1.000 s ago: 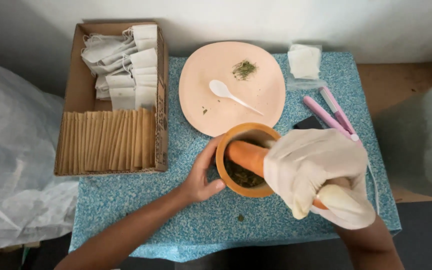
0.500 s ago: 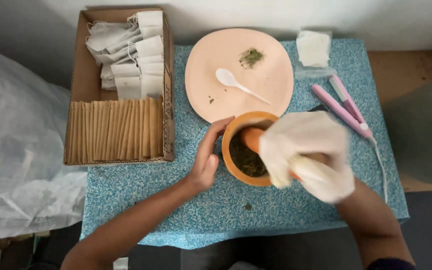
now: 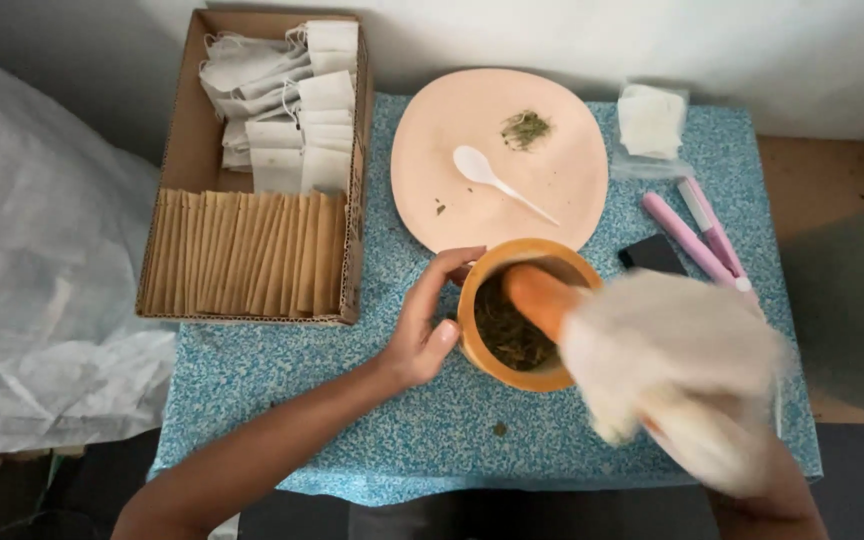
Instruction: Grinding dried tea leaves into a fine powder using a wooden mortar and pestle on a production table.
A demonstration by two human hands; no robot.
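Observation:
An orange mortar (image 3: 477, 335) with dried green herbs (image 3: 507, 335) inside stands near the front of the blue speckled table (image 3: 352, 420). My left hand (image 3: 422, 320) wraps around its left side. My right hand (image 3: 677, 365), in a white cloth glove and blurred, grips an orange pestle (image 3: 542, 298) whose end is down in the herbs.
Behind the mortar lies a peach plate (image 3: 432, 170) with a white spoon (image 3: 497, 180) and a small herb pile (image 3: 525, 128). A cardboard box (image 3: 187, 140) of white and brown sachets stands at the left. Pink tool (image 3: 697, 235), black object (image 3: 652, 255) and white packets (image 3: 650, 122) lie at the right.
My gloved right hand has moved the pestle within the mortar, its handle now swung toward the lower right. My left hand stays on the mortar's side.

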